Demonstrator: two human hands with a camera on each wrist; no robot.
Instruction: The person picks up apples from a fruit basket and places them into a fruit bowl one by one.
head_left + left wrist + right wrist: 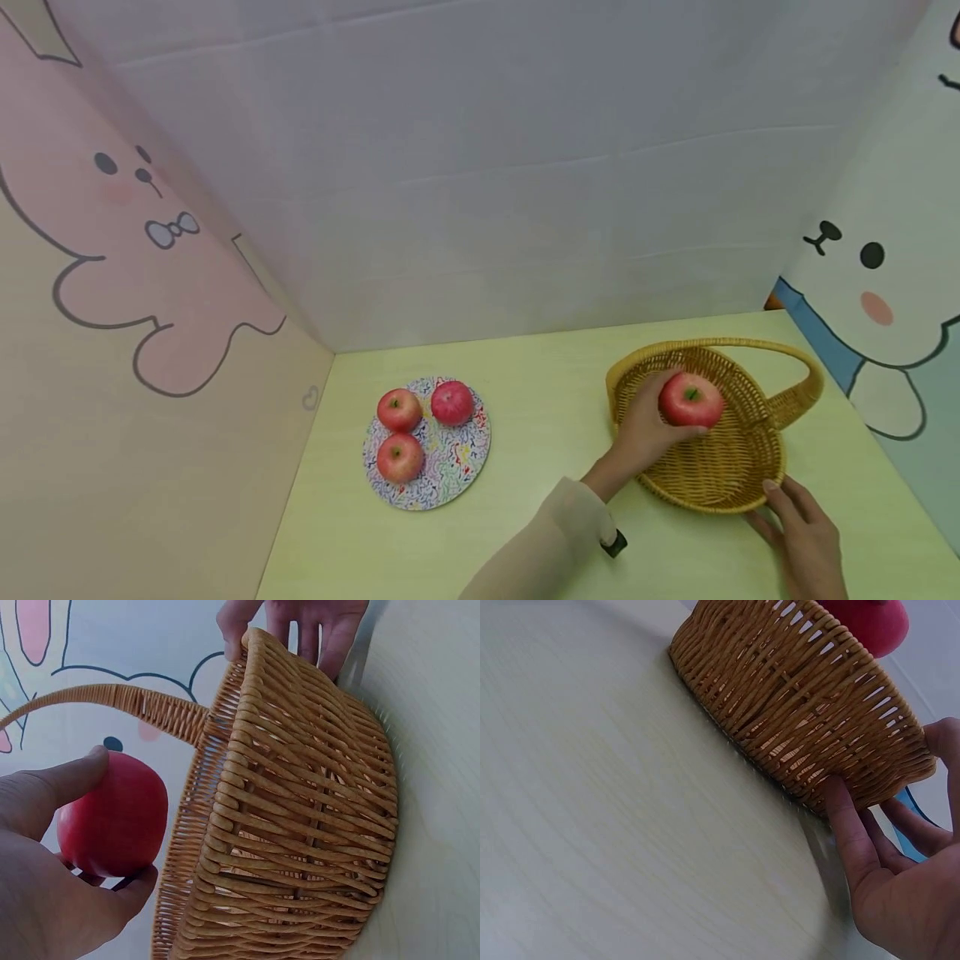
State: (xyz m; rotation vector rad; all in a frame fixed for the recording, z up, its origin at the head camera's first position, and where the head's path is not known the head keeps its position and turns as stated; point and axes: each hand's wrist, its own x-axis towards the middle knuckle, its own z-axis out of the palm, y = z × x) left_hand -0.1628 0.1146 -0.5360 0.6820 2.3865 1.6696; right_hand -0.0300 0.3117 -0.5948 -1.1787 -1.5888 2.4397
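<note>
My left hand (647, 423) grips a red apple (692, 401) between thumb and fingers, over the wicker basket (705, 475). In the left wrist view the apple (120, 814) is beside the rim, above the basket's opening. The right hand (808, 533) holds the basket at its near right rim. Its thumb is on the rim and its fingers lie against the outer wall, as the right wrist view shows. An arched handle (798, 354) rises on the basket's far right side. No other fruit shows in the basket's visible part.
A round patterned plate (450, 479) lies to the left on the pale table (540, 400). On it are two red apples (400, 458) and a deeper pink round fruit (452, 403). A white curtain (525, 208) hangs behind, with cartoon-printed panels (187, 308) on both sides.
</note>
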